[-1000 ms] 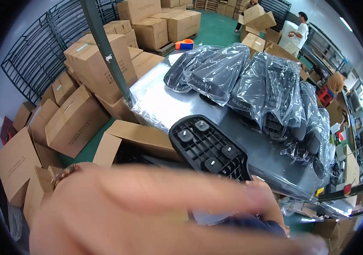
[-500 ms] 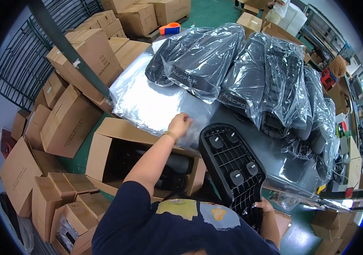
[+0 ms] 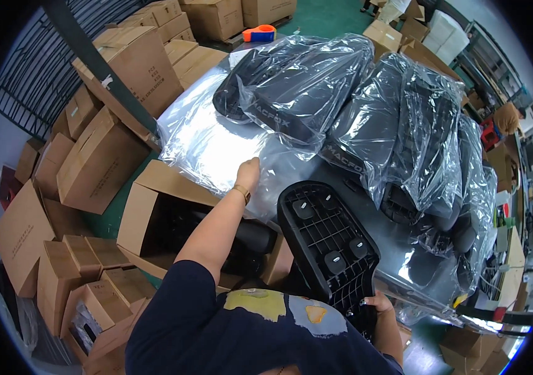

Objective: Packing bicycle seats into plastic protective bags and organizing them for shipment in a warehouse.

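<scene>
My right hand (image 3: 380, 304) grips the edge of a long black bike seat (image 3: 329, 234). The seat stands tilted against the table edge, its ribbed plastic underside with several rubber pads facing up. Over the table's left part my left hand (image 3: 249, 175) is closed, pinching thin clear plastic bags (image 3: 216, 147) that lie flat in a shiny stack. Its fingertips are partly hidden. Beyond both hands lie black seats in clear bags (image 3: 307, 87), with more bagged seats (image 3: 426, 125) to the right.
An open carton (image 3: 135, 215) with black parts inside stands below my left forearm. Stacked cartons (image 3: 101, 159) and a dark metal post (image 3: 101, 69) are at the left. An orange-and-blue tape dispenser (image 3: 259, 34) sits at the table's far edge. A person (image 3: 507, 119) is at the far right.
My left hand has moved left and slightly away over the plastic bags. The view has shifted a little; my right hand still holds the seat.
</scene>
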{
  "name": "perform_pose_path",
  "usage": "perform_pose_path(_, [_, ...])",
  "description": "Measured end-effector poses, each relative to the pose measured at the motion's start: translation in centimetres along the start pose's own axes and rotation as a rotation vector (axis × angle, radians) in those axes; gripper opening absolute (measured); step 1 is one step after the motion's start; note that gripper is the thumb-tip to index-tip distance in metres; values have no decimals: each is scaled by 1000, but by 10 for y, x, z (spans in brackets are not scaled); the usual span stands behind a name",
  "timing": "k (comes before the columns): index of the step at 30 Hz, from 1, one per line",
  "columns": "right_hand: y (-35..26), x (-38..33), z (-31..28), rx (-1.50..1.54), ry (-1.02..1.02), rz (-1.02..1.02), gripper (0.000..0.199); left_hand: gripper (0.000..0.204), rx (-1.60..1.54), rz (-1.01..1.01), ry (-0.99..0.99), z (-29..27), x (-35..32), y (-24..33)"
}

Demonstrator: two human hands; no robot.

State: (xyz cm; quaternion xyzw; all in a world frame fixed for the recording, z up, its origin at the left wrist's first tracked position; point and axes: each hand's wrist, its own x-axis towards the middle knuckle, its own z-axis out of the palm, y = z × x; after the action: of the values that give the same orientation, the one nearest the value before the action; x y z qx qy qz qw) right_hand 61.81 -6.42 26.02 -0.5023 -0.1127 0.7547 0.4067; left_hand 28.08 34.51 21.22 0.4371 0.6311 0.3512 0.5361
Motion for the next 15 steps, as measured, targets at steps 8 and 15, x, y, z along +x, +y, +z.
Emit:
perform_pose_path(8, [-63, 20, 47, -251, -74, -171, 69, 20, 307, 162, -162, -27, -14, 40])
perform_pose_path(15, [-62, 43, 18, -274, -107, -50, 64, 23, 18, -78, -191, -22, -5, 33])
